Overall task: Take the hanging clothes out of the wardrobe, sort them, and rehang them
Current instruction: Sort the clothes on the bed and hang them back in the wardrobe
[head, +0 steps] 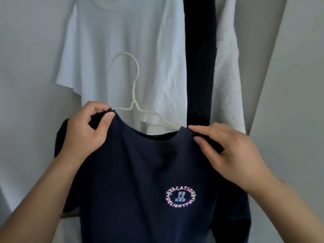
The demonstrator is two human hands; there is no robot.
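Seeing both hands, left (pixel 87 127) and right (pixel 233 151), pinching the navy tee (pixel 140 172) shoulders on a white hanger (pixel 133 92).

A plain pale grey wall (pixel 26 85) fills the space above the left hand (pixel 85 127) and out to its left, smooth and unmarked. Above the right hand (pixel 233 151) and out to its right, a lighter panel (pixel 298 85) rises at a slant, a narrower grey strip (pixel 259 67) just inside its straight edge.
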